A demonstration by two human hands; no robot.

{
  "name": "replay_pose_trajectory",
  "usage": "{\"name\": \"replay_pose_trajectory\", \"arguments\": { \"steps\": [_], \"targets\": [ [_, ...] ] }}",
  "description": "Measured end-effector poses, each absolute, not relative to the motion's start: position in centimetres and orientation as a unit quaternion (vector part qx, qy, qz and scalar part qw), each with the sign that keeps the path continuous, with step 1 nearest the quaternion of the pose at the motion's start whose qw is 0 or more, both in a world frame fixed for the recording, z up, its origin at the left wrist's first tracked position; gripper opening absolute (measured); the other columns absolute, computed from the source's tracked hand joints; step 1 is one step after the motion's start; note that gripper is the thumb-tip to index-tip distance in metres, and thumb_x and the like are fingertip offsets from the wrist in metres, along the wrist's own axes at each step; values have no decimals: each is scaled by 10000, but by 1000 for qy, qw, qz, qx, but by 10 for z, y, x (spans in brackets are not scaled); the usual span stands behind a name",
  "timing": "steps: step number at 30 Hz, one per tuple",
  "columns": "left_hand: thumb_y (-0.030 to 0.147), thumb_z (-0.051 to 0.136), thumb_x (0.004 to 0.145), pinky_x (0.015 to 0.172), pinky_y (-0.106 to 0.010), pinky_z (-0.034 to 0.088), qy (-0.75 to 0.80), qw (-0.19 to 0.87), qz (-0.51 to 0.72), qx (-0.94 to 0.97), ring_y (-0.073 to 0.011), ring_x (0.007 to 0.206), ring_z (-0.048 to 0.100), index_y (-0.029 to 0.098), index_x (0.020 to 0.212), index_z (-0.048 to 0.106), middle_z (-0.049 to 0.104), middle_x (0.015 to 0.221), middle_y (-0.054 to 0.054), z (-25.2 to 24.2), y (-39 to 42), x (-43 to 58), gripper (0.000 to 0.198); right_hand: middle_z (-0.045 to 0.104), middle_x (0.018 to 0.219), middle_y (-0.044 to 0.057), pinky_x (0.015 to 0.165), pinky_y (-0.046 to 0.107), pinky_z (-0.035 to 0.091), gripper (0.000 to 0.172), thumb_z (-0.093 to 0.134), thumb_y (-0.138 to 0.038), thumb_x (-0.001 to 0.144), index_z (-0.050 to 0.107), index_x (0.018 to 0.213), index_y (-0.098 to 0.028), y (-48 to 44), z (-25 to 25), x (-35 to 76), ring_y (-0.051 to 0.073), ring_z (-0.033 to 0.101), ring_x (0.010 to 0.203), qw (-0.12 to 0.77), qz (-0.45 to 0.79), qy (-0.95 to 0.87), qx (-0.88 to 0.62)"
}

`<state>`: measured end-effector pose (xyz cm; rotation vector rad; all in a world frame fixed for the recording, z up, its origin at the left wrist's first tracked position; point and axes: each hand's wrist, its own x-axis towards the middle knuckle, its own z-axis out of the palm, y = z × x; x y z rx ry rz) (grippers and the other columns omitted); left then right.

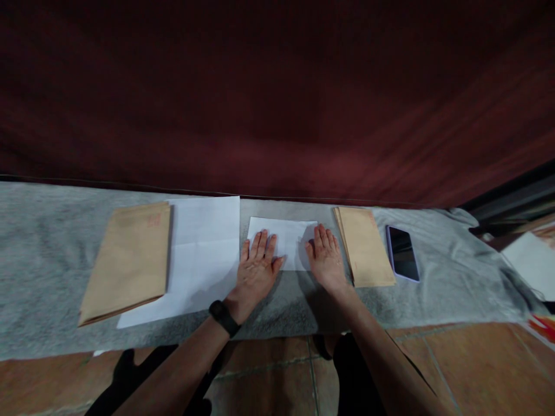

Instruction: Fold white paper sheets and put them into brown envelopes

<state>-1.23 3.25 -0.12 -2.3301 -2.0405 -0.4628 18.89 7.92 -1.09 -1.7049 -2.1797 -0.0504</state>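
A small folded white sheet [286,236] lies on the grey cloth [39,277] in the middle. My left hand [256,267] lies flat on the sheet's left part, fingers stretched out and close together; a black band sits on that wrist. My right hand [326,260] presses flat on the sheet's right part, fingers extended. Neither hand holds anything.
A stack of white paper [202,254] lies left of the hands, and a pile of brown envelopes [130,260] further left. Another pile of brown envelopes [365,245] and a dark phone [402,253] lie to the right. A dark red curtain [277,98] hangs behind. Tiled floor [455,370] is below.
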Motion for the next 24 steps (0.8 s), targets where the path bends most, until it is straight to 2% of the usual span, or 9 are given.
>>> {"name": "replay_pose_trajectory", "arguments": {
  "steps": [6, 12, 16, 24],
  "targets": [
    [394, 386, 1023, 1237, -573, 249, -654, 4, -131, -745, -331, 1526, 313, 115, 1521, 441, 354, 1630, -182, 2, 32, -10, 573, 326, 1652, 151, 1251, 492, 292, 572, 309, -371, 1077, 370, 1563, -74, 67, 2, 163, 256, 225, 1559, 214, 49, -819, -530],
    [261, 386, 996, 1240, -564, 243, -654, -3, -119, -747, -325, 1528, 310, 112, 1529, 428, 350, 1634, -180, 4, 32, -11, 555, 364, 1634, 149, 1260, 454, 294, 558, 309, -356, 1084, 398, 1546, -57, 54, -2, 139, 235, 270, 1545, 200, 94, -845, -486],
    [243, 372, 992, 1238, -569, 246, -651, -4, -123, -749, -330, 1525, 316, 107, 1523, 438, 357, 1629, -185, 6, 31, -11, 551, 398, 1619, 122, 1254, 471, 286, 523, 359, -355, 1080, 439, 1536, -112, 54, -6, 136, 249, 313, 1527, 174, 72, -839, -511],
    [274, 370, 1004, 1237, -584, 258, -654, -8, -146, -742, -325, 1522, 323, 127, 1512, 459, 393, 1612, -169, 5, 33, -11, 537, 365, 1637, 100, 1236, 500, 282, 503, 388, -338, 1075, 428, 1553, -185, 55, -6, 136, 277, 320, 1521, 153, 29, -829, -537]
  ]
}}
